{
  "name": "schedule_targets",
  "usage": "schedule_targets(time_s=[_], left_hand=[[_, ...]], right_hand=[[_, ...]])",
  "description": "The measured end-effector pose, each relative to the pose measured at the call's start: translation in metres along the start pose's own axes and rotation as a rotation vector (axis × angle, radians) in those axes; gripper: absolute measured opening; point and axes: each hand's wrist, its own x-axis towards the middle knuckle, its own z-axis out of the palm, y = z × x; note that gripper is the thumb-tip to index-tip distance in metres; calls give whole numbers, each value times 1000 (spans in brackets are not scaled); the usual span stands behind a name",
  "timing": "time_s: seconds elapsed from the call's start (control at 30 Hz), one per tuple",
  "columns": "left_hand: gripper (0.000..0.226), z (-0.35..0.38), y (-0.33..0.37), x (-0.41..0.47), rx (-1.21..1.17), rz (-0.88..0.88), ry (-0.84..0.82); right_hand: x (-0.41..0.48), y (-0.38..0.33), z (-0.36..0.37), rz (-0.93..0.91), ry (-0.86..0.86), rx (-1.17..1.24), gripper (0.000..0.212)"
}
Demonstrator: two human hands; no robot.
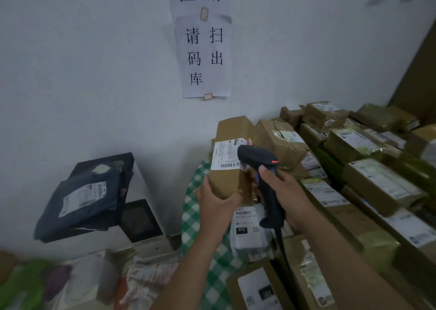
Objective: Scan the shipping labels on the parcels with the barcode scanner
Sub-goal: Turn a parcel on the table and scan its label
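My left hand (215, 203) grips the lower end of a long brown cardboard parcel (232, 158) and holds it up, tilted, above the table. A white shipping label (227, 154) with a barcode faces me on the parcel's upper side. My right hand (285, 191) is wrapped around the handle of a black barcode scanner (262, 166). The scanner's head sits just right of the label, almost touching the parcel, with a red light on its top. Its cable hangs down below the handle.
Many labelled brown parcels (368, 168) are packed across the table on the right. A green checked cloth (203, 227) covers the table's left edge, with a white bag parcel (247, 229) on it. Dark bag parcels (82, 199) lie on a white machine (141, 227) at left. Paper signs (204, 55) hang on the wall.
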Motion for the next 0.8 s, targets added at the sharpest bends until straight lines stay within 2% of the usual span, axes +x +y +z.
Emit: schedule_targets(time_s=[0.1,0.17,0.27,0.37,0.47,0.5,0.63,0.8], left_hand=[[55,4,4,-20,-208,17,-35],[44,6,10,-33,-312,-5,-73],[50,2,12,-43,-401,-57,-203],[66,-10,11,-47,-413,-127,-293],[87,-23,2,-52,-250,-84,-205],[90,-27,-1,-54,-193,-61,-158],[93,-43,-20,-54,-172,-62,22],[95,-59,-41,-54,-132,-12,284]], right_hand=[[-18,2,-12,-3,-15,86,19],[-28,5,-18,-7,-27,142,21],[-40,11,-27,-14,-35,250,22],[-51,12,-35,-7,-40,279,21],[-56,15,-38,6,-61,220,47],[-59,15,-38,15,-75,188,49],[-69,15,-42,23,-155,25,35],[-80,12,-44,23,-266,-124,37]])
